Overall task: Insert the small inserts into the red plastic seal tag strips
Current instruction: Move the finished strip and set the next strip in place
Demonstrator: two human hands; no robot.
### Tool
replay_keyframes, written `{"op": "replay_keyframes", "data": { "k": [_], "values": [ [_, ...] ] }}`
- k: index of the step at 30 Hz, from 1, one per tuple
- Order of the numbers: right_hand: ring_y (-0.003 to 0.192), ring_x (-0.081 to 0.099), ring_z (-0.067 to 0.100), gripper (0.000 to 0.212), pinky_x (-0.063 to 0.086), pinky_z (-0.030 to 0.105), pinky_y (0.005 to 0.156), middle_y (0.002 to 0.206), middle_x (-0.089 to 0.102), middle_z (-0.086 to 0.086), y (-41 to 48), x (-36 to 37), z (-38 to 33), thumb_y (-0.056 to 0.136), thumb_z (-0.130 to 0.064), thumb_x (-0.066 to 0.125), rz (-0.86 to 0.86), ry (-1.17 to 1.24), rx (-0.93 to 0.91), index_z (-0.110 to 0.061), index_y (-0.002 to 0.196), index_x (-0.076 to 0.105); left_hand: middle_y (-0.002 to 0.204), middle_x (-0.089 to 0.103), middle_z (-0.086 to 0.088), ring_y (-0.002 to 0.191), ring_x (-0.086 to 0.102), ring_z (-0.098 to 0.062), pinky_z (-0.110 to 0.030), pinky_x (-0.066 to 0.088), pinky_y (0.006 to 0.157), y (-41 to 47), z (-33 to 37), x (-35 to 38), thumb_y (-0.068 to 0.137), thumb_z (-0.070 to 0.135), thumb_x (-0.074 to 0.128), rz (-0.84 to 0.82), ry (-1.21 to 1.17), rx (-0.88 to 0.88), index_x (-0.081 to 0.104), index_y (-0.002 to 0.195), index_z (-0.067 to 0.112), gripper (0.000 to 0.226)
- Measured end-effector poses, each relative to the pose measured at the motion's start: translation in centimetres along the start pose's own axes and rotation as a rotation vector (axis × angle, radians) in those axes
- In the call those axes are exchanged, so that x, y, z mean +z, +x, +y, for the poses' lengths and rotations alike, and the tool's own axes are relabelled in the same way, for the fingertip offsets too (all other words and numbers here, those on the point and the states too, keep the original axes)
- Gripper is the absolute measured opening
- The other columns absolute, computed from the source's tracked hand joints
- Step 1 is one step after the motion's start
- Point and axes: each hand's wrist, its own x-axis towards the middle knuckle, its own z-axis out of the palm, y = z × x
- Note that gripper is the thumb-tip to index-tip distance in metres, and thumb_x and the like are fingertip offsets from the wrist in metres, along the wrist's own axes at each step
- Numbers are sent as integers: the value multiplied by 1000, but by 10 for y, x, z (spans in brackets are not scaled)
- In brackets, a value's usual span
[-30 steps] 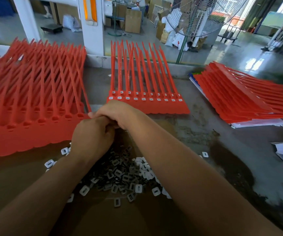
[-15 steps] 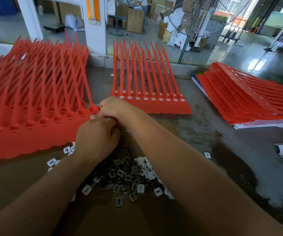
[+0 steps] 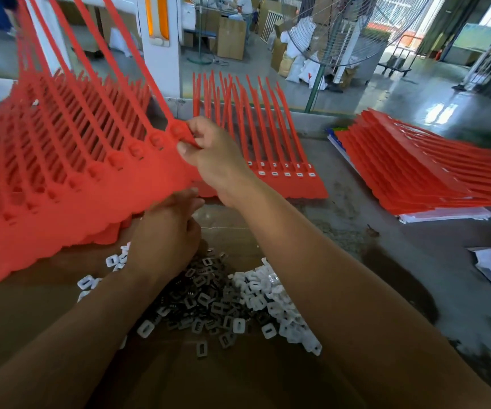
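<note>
Lifted since a second ago: red strip sheet point(image 3: 90, 196), right corner now raised. Insert pile point(image 3: 223, 299) nearest me, bare tabletop point(image 3: 400, 276) on its right. Just beyond the pile my left hand point(image 3: 164, 237), fingers curled, grip unclear. Beyond that my right hand point(image 3: 214, 160) pinches the sheet corner; tails point away, up-left. Filled sheet point(image 3: 267, 143) behind the pile, spare stack point(image 3: 415, 172) far right.

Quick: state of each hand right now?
Left hand: fingers curled, whether it holds anything cannot be told.
Right hand: pinching the corner of the red strip sheet.
</note>
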Motion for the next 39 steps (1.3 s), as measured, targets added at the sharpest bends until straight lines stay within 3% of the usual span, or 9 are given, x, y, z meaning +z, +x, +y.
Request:
{"op": "replay_keyframes", "data": {
  "k": [4,8,12,18,21,24,30,33,39],
  "values": [
    [79,54,4,19,42,19,73,88,59,-2,-4,-21,-3,90,3,48,91,142,-55,-11,99,56,127,54,-17,111,51,-35,-39,37,99,3,-5,0,76,2,53,27,47,-75,60,115,3,39],
    [95,57,15,24,44,38,92,100,62,4,-9,-53,-2,90,5,47,194,204,-69,-18,90,54,86,58,-25,85,53,-38,-41,42,78,9,-10,-2,75,7,52,69,4,-285,54,87,-1,15],
    [105,57,24,29,44,54,95,101,62,4,-18,-88,7,90,4,47,330,250,2,-23,86,55,82,49,-22,76,51,-36,-43,43,66,10,-11,0,73,11,59,129,-146,-368,50,86,-8,25],
    [62,62,1,32,51,29,59,62,64,-16,-44,-131,33,91,6,41,425,351,43,-21,79,53,94,63,-7,83,64,-36,-49,53,70,8,-2,-9,73,10,64,193,-1007,-266,57,103,15,31],
    [63,59,2,31,49,26,60,62,63,-15,-55,-145,48,91,6,41,455,323,56,-20,81,54,121,58,2,99,63,-26,-37,54,79,6,-6,-9,72,12,64,241,-1059,-188,39,128,35,65],
    [79,53,13,30,44,34,76,77,59,-5,-65,-154,63,90,6,45,518,207,79,-21,81,56,101,67,7,83,68,-20,-28,55,66,5,-10,-5,76,20,60,147,-1191,-179,48,121,39,50],
    [81,52,9,23,43,24,80,86,59,0,-76,-155,85,89,4,49,541,53,130,-17,86,56,87,68,17,80,66,-3,-13,50,69,3,-13,4,87,4,54,39,-807,-235,65,96,40,39],
    [74,53,7,15,47,24,71,81,59,-3,-79,-154,94,89,3,51,526,15,159,-11,88,57,92,64,13,73,57,6,2,40,71,1,-10,5,85,6,57,12,-519,-197,64,109,28,33],
    [86,61,20,9,50,40,85,85,64,-1,-80,-155,108,86,-9,60,545,-219,184,-13,94,63,107,67,-4,88,59,-11,2,30,76,0,-4,3,83,6,61,33,-203,-146,66,111,15,30]
  ]
}}
